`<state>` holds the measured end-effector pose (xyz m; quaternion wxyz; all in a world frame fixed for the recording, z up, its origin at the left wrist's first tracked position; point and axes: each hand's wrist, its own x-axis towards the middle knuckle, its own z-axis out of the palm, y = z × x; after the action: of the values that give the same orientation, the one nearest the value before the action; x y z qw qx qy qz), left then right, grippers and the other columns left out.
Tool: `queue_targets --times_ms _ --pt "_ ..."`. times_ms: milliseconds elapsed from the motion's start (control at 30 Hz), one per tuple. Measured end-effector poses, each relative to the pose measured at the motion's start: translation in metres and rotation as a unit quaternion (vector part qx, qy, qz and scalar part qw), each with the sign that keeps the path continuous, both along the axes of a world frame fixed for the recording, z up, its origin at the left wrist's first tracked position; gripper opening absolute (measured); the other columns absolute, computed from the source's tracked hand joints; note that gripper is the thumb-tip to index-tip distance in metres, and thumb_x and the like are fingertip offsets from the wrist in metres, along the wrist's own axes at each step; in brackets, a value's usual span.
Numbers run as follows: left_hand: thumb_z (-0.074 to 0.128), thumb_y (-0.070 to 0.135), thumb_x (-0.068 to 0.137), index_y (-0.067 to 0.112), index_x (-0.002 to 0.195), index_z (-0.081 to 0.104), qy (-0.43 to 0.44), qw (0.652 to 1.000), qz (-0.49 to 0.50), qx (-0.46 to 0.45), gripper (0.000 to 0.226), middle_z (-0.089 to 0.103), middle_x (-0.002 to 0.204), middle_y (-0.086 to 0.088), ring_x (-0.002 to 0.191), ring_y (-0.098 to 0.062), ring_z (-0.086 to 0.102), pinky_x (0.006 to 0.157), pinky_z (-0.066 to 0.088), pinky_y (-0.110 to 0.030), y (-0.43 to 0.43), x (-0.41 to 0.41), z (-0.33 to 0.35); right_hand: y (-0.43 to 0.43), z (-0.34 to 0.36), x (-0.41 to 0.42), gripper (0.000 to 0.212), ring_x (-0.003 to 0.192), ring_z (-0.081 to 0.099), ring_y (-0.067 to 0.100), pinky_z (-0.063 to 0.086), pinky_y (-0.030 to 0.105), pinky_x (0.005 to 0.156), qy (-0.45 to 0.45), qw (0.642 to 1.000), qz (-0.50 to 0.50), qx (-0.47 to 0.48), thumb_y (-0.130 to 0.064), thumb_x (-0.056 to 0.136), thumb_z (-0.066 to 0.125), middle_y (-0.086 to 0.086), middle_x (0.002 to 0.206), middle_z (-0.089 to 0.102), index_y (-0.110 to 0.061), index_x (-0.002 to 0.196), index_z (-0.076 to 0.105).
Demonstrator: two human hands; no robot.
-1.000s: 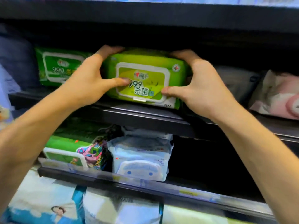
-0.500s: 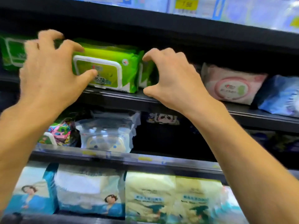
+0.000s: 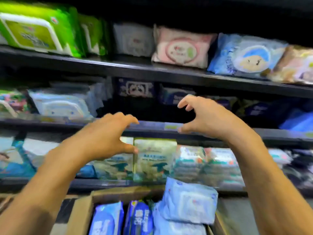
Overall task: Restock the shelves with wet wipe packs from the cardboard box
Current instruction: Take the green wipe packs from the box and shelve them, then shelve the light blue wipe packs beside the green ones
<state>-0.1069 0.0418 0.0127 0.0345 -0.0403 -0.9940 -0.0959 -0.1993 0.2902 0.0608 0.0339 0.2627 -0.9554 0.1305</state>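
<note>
Wipe packs [image 3: 190, 200] well below fingers [image 3: 126, 118]

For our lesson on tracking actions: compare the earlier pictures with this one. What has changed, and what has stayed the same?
Both hands let go of the green pack and came down: the left hand and right hand now hover empty above the cardboard box. The green pack stays on the upper shelf.

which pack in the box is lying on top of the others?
The pale blue pack at the right of the cardboard box; the dark blue packs stand upright, lower.
</note>
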Motion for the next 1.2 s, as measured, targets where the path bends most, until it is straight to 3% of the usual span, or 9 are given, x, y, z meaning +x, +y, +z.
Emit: queue_targets --times_ms 100,300,500,600,667,800,933,1100,1200 --pt "0.08 0.055 0.073 0.034 0.135 0.051 -0.151 0.987 -0.062 -0.008 0.071 0.058 0.124 0.012 0.114 -0.014 0.058 0.099 0.046 -0.032 0.045 -0.032 -0.019 0.034 -0.034 -0.008 0.065 0.113 0.062 0.02 0.05 0.039 0.1 -0.099 0.995 0.014 0.027 -0.04 0.07 0.09 -0.004 0.126 0.064 -0.032 0.126 0.058" --pt "0.086 0.046 0.072 0.021 0.139 0.052 -0.286 0.955 -0.057 -0.048 0.078 0.06 0.127 -0.001 0.099 -0.02 0.057 0.097 0.048 -0.032 0.083 -0.058 -0.066 0.052 -0.098 -0.007 0.074 0.113 0.058 0.022 0.046 0.031 0.095 -0.219 0.963 0.063 0.141 -0.032 0.076 0.089 0.004 0.137 0.057 -0.022 0.139 0.052" --pt "0.079 0.058 0.074 0.024 0.142 0.045 -0.269 0.962 -0.037 -0.002 0.084 0.059 0.134 0.002 0.116 -0.02 0.058 0.098 0.046 -0.032 0.093 -0.036 -0.12 0.064 -0.11 -0.01 0.075 0.113 0.057 0.024 0.05 0.04 0.101 -0.256 0.955 0.053 0.143 -0.036 0.076 0.089 0.0 0.14 0.054 -0.028 0.141 0.051" --pt "0.08 0.052 0.077 0.032 0.117 0.059 -0.278 0.942 0.006 0.187 0.049 0.067 0.109 0.017 0.095 0.0 0.065 0.082 0.048 -0.019 0.109 -0.026 -0.156 0.072 -0.106 -0.01 0.075 0.114 0.06 0.024 0.051 0.04 0.101 -0.25 0.956 0.055 0.141 -0.038 0.075 0.089 0.0 0.134 0.057 -0.028 0.139 0.052" --pt "0.079 0.049 0.08 0.035 0.113 0.063 -0.287 0.915 0.014 0.283 0.04 0.067 0.101 0.024 0.087 0.01 0.065 0.077 0.048 -0.011 0.126 -0.021 -0.179 0.079 -0.105 -0.01 0.074 0.114 0.061 0.024 0.051 0.04 0.101 -0.249 0.956 0.054 0.144 -0.039 0.074 0.089 -0.001 0.131 0.057 -0.028 0.138 0.053" --pt "0.083 0.05 0.075 0.043 0.106 0.06 -0.237 0.873 0.102 0.414 0.039 0.066 0.108 0.025 0.101 0.001 0.063 0.093 0.051 -0.023 0.151 -0.01 -0.223 0.092 -0.098 -0.01 0.073 0.108 0.065 0.023 0.054 0.041 0.098 -0.253 0.957 0.039 0.137 -0.039 0.073 0.09 -0.001 0.128 0.059 -0.027 0.136 0.055" --pt "0.073 0.089 0.041 0.04 0.116 0.064 -0.195 0.875 0.175 0.406 0.09 0.069 0.118 0.015 0.116 -0.02 0.062 0.106 0.045 -0.043 0.16 -0.008 -0.244 0.093 -0.087 -0.007 0.073 0.112 0.06 0.023 0.052 0.041 0.099 -0.236 0.962 0.044 0.13 -0.04 0.075 0.089 -0.005 0.124 0.054 -0.027 0.137 0.055" --pt "0.072 0.093 0.022 0.038 0.096 0.066 -0.173 0.869 0.178 0.427 0.093 0.072 0.115 0.007 0.114 -0.022 0.064 0.104 0.047 -0.042 0.158 -0.014 -0.241 0.085 -0.08 -0.003 0.07 0.113 0.057 0.021 0.05 0.039 0.099 -0.237 0.961 0.059 0.125 -0.041 0.076 0.088 -0.007 0.124 0.051 -0.03 0.136 0.055" --pt "0.076 0.085 0.021 0.04 0.086 0.061 -0.164 0.872 0.171 0.429 0.08 0.072 0.108 0.006 0.107 -0.019 0.065 0.101 0.049 -0.038 0.163 -0.014 -0.233 0.084 -0.08 -0.002 0.07 0.114 0.057 0.021 0.05 0.04 0.101 -0.242 0.96 0.055 0.131 -0.04 0.076 0.088 -0.007 0.126 0.051 -0.03 0.137 0.054"
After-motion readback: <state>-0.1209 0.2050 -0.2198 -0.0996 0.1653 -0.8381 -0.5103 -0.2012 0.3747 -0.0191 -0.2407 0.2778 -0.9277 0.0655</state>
